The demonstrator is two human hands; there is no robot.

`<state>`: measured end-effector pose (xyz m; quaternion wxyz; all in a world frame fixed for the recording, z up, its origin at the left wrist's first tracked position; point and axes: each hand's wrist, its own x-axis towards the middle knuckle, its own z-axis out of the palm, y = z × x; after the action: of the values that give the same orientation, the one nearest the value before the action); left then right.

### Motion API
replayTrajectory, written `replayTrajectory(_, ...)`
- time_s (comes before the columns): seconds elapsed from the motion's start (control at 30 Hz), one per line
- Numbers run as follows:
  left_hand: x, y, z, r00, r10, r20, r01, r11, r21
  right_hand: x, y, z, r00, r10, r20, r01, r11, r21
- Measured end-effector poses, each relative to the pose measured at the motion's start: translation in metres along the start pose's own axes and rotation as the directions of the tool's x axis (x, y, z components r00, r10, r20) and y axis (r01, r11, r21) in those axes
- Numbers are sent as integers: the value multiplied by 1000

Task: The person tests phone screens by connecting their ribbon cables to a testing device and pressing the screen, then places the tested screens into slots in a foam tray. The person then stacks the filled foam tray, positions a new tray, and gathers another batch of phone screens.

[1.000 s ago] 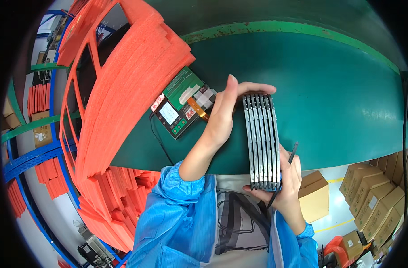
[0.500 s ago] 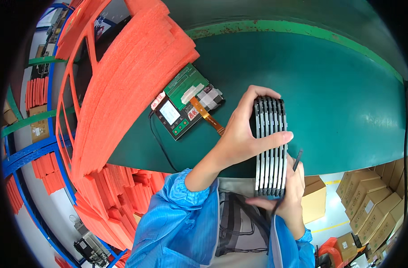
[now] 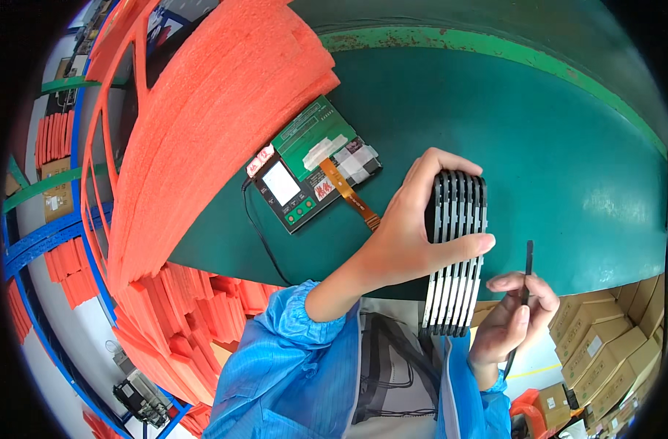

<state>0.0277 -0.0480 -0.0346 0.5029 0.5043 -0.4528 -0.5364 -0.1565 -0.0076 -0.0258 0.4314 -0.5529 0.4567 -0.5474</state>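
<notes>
My left hand (image 3: 407, 245) is closed round an upright stack of thin black-edged panels (image 3: 451, 296), thumb across the near face and fingers over the top. The panels show silvery strips along their edges, and they stand at the table's front edge. To the right of the stack, apart from it, my right hand (image 3: 511, 325) pinches a slim black stick-like tool (image 3: 528, 265) that points upward. Left of my left hand lies a tester with a green circuit board (image 3: 312, 139), a lit screen and small buttons. An orange ribbon cable (image 3: 345, 192) runs from it toward my left wrist.
Thick red foam sheets (image 3: 224, 110) are piled along the table's left side, with more foam pieces (image 3: 195, 307) below. A black cable (image 3: 255, 241) trails from the tester over the green table (image 3: 568, 161). Cardboard boxes (image 3: 605, 336) stand on the floor at the right.
My right hand has moved away from the stack's lower end to the right, with the black tool now upright. The stack in my left hand has shifted slightly right and down in view.
</notes>
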Motion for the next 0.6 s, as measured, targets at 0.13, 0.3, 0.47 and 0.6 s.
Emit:
replayTrajectory(0.13, 1, -2, -1, 999, 45, 0, -45, 998, 35, 3, -1, 3, 999, 35, 3, -35, 994, 108)
replayTrajectory(0.3, -1, 1, 0, 1000, -13, 6, 13, 1000, 7, 15, -3, 5, 995, -35, 99, 28, 997, 69)
replayTrajectory(0.47, -4, -2, 6, 999, 26, -39, -25, 1000, 17, 15, -8, 19, 971, 238, 7, -231, 935, 267)
replayTrajectory(0.6, -8, -5, 8, 989, 127, -81, -111, 978, 178, 20, -3, 16, 956, 279, 85, -290, 871, 398)
